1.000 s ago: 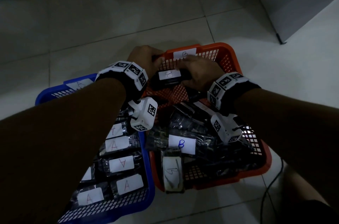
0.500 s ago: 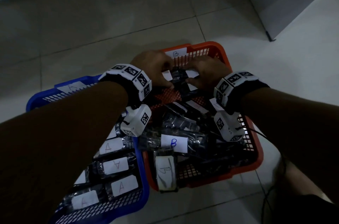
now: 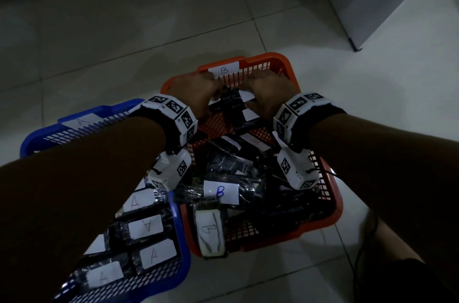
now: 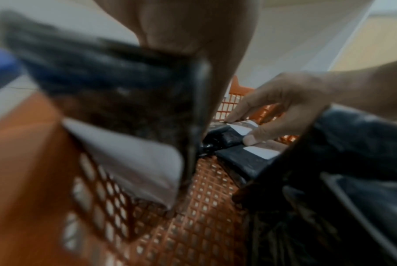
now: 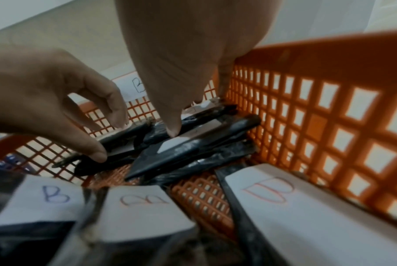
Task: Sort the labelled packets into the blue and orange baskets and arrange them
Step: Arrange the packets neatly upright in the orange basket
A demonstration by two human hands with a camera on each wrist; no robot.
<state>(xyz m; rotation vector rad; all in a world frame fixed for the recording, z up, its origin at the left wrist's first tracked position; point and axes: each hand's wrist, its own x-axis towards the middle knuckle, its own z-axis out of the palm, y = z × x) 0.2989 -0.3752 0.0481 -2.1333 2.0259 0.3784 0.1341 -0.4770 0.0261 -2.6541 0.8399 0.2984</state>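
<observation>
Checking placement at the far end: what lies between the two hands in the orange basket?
Head view: between the left hand and right hand lie black packets with white labels, stacked against the orange basket's far wall.

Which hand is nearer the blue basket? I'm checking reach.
Left. The left hand is over the orange basket's far-left part; the right hand is farther from the blue basket.

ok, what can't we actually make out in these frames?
- Head view: left hand and right hand cover their fingertips and the packets under them.
- Left wrist view: the near packet is blurred, its label unreadable.
- Head view: the forearm hides much of the blue basket.
</observation>
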